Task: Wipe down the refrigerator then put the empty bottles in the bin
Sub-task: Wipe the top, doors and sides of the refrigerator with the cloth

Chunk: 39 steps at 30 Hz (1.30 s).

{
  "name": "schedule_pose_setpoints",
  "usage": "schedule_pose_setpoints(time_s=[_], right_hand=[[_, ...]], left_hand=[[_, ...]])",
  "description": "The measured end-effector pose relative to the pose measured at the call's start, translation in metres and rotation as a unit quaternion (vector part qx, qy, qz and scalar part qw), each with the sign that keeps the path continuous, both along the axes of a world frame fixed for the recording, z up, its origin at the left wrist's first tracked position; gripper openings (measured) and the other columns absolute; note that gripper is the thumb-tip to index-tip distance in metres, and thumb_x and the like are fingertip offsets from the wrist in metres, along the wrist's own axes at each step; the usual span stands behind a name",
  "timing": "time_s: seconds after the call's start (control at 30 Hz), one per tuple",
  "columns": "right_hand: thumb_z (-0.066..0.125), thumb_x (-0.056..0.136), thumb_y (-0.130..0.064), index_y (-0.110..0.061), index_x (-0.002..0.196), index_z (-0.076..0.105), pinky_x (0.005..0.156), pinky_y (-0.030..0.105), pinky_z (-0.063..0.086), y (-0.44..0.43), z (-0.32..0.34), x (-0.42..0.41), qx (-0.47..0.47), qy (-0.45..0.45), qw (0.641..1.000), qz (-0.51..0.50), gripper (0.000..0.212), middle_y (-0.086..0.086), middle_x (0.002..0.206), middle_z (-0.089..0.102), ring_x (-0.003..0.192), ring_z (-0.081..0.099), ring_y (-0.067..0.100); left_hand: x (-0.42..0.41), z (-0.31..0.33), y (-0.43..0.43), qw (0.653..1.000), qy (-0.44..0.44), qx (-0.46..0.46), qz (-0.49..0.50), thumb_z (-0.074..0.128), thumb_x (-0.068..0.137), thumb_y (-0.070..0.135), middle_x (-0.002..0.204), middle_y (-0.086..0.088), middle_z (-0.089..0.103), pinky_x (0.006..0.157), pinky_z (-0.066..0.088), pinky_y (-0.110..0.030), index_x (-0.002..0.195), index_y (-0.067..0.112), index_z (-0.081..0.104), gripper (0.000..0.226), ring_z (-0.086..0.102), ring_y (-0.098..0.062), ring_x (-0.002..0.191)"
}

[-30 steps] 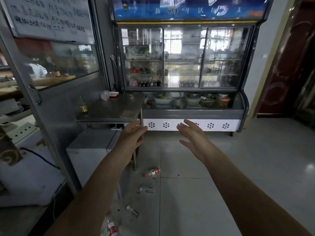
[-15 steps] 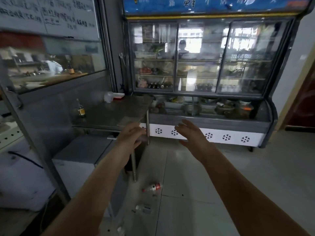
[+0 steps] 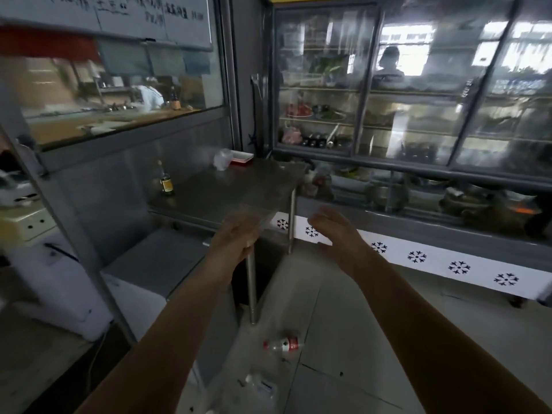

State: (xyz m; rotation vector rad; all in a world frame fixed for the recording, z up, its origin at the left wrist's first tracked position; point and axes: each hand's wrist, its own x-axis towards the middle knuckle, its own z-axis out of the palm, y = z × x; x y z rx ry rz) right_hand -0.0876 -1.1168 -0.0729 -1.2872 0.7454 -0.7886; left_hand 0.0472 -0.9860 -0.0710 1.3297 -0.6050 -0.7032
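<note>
A tall glass-door refrigerator [image 3: 418, 94] fills the back, with a white snowflake strip along its base. My left hand [image 3: 236, 237] reaches out at the near corner of a steel table [image 3: 227, 189], fingers relaxed, where a grey cloth-like sheet [image 3: 254, 213] lies; blur hides whether I touch it. To its right my right hand [image 3: 334, 231] hovers open in front of the refrigerator's base. On the floor below lie an empty bottle with a red label [image 3: 283, 344] and a clear bottle [image 3: 258, 383].
On the steel table stand a small dark bottle [image 3: 165, 182], a crumpled plastic cup [image 3: 222, 158] and a red-and-white tray [image 3: 242, 158]. A white box-like unit [image 3: 140, 282] sits under the table. A steel-framed window partition [image 3: 89, 144] lines the left side.
The view has moved closer to the refrigerator and table. Both hands stay stretched forward; the left hand now reaches the table's near corner. The floor bottles have slid lower in view.
</note>
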Motion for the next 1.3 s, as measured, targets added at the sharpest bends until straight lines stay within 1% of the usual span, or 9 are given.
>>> schedule_pose_setpoints(time_s=[0.17,0.3,0.43,0.57,0.67,0.77,0.97,1.13,1.3], right_hand=[[0.059,0.087,-0.006,-0.006,0.126,0.050,0.065,0.020,0.040,-0.068,-0.020,0.059,-0.010,0.027,0.999,0.031,0.039,-0.001,0.094,0.059,0.072,0.058,0.000],[0.048,0.094,-0.002,-0.001,0.136,0.037,0.064,-0.004,0.036,-0.125,-0.022,0.116,0.031,0.044,0.993,0.106,0.043,-0.007,0.108,0.046,0.084,0.046,-0.016],[0.060,0.088,-0.007,-0.014,0.124,0.050,0.076,0.018,0.041,-0.184,-0.040,0.170,-0.007,0.099,0.992,0.073,0.038,-0.001,0.104,0.055,0.088,0.055,0.001],[0.054,0.093,-0.011,-0.003,0.141,0.033,0.082,0.005,0.036,-0.215,-0.061,0.211,-0.024,0.133,0.979,0.152,0.053,-0.001,0.125,0.038,0.095,0.046,-0.019],[0.056,0.092,-0.011,-0.006,0.142,0.033,0.089,0.018,0.038,-0.229,-0.072,0.235,-0.035,0.152,0.974,0.164,0.056,0.005,0.130,0.044,0.120,0.042,0.013],[0.060,0.088,-0.010,-0.009,0.139,0.040,0.091,0.030,0.036,-0.249,-0.086,0.259,0.011,0.135,0.978,0.158,0.055,0.004,0.128,0.051,0.112,0.047,0.013],[0.065,0.085,-0.016,-0.014,0.143,0.034,0.101,0.032,0.031,-0.310,-0.122,0.314,0.009,0.177,0.954,0.240,0.065,0.004,0.145,0.041,0.129,0.041,0.018],[0.063,0.088,-0.026,-0.015,0.145,0.030,0.098,0.030,0.031,-0.358,-0.153,0.352,-0.022,0.238,0.913,0.329,0.066,0.003,0.148,0.036,0.133,0.037,0.020],[0.063,0.087,-0.029,-0.012,0.145,0.029,0.095,0.029,0.034,-0.391,-0.185,0.381,-0.044,0.279,0.885,0.369,0.069,0.006,0.148,0.036,0.132,0.039,0.021]], left_hand=[[0.060,-0.020,-0.059,1.000,0.000,0.003,0.025,0.056,0.088,0.006,0.078,0.007,0.062,0.061,0.050,-0.013,0.098,0.015,0.062,0.015,0.062,0.001,0.071],[0.112,-0.032,-0.113,0.999,0.024,0.026,0.040,0.057,0.088,0.007,0.085,0.000,0.059,0.068,0.048,-0.017,0.108,0.009,0.058,0.020,0.056,-0.013,0.082],[0.155,-0.041,-0.156,0.996,0.039,0.038,0.072,0.058,0.087,0.006,0.069,0.006,0.060,0.058,0.046,-0.013,0.096,0.013,0.057,0.011,0.057,-0.006,0.065],[0.182,-0.052,-0.179,0.992,0.060,0.041,0.099,0.057,0.086,0.003,0.079,0.006,0.064,0.067,0.049,-0.014,0.090,0.016,0.059,0.014,0.062,-0.002,0.070],[0.205,-0.062,-0.195,0.987,0.081,0.054,0.126,0.056,0.087,0.002,0.087,-0.002,0.059,0.068,0.047,-0.018,0.110,0.006,0.056,0.024,0.059,-0.011,0.078],[0.219,-0.074,-0.212,0.984,0.084,0.070,0.141,0.053,0.088,-0.001,0.090,-0.010,0.055,0.061,0.046,-0.016,0.128,-0.005,0.044,0.041,0.058,-0.011,0.071],[0.242,-0.100,-0.259,0.962,0.090,0.098,0.239,0.060,0.087,0.009,0.122,-0.010,0.057,0.098,0.044,-0.041,0.123,0.008,0.052,0.037,0.056,-0.024,0.102],[0.253,-0.122,-0.305,0.937,0.107,0.104,0.315,0.056,0.088,0.004,0.129,-0.017,0.054,0.100,0.041,-0.044,0.128,0.003,0.048,0.041,0.054,-0.032,0.116],[0.256,-0.148,-0.345,0.916,0.120,0.106,0.367,0.057,0.088,0.004,0.101,-0.001,0.064,0.086,0.045,-0.031,0.117,0.008,0.056,0.029,0.060,-0.011,0.084]])
